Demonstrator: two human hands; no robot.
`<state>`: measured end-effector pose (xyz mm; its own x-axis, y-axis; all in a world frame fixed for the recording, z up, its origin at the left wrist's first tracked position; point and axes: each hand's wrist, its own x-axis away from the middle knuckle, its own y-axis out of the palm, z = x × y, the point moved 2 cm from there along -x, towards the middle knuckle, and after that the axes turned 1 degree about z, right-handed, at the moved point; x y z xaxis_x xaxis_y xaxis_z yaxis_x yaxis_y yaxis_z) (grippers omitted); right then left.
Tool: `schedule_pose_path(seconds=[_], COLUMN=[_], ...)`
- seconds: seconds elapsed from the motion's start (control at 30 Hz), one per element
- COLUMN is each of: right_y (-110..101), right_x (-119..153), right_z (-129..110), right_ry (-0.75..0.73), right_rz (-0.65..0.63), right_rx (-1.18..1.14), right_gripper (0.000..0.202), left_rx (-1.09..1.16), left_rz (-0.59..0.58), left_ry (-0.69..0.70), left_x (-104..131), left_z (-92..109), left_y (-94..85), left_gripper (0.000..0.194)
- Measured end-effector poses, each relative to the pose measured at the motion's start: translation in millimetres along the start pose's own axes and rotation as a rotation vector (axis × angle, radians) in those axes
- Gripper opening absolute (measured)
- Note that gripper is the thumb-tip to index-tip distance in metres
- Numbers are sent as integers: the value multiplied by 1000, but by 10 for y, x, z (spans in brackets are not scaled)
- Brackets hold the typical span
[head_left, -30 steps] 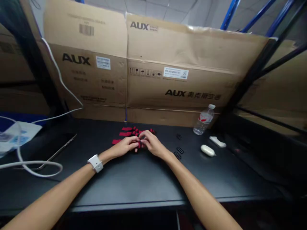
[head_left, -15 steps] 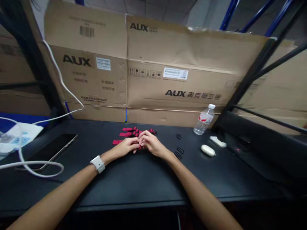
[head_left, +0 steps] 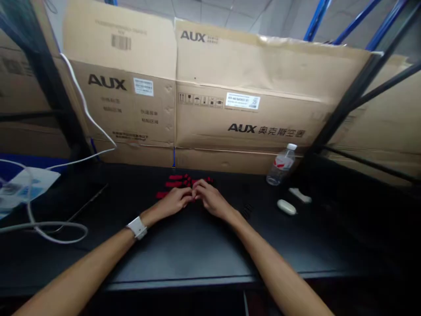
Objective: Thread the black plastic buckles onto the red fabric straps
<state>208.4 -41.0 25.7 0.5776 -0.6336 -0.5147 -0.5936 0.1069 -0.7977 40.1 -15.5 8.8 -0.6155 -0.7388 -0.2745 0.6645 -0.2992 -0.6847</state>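
Left hand [head_left: 176,200], right hand [head_left: 210,198]: fingertips together, nearly closed on a mostly hidden red strap [head_left: 194,199].
Other straps [head_left: 173,184]: on the surface [head_left: 184,250], just beyond.
Change: less red shows between fingertips; fingerwork seems ongoing.

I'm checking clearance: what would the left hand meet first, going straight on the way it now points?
The left hand would most likely meet the right hand first, at its fingers; whether the two touch is unclear.

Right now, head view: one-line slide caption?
Left hand and right hand close together beside red-and-black straps on a dark tabletop, AUX cartons behind.
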Motion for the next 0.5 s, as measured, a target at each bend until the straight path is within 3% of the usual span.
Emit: schedule_pose_path(seconds=[0.13,0.4,0.5], right_y=[-12,80,51], right_x=[-11,-74,-84], right_z=[-23,115,122], right_ry=[-39,80,99], right_rz=[3,141,135], right_rx=[16,-500,-608], right_gripper=[33,11,16], left_rx=[-23,28,103], left_rz=[41,50,48], left_ry=[40,20,-22], left_x=[-2,-9,-24], left_z=[21,65,45], left_y=[-10,-26,-21], left_gripper=[20,20,22])
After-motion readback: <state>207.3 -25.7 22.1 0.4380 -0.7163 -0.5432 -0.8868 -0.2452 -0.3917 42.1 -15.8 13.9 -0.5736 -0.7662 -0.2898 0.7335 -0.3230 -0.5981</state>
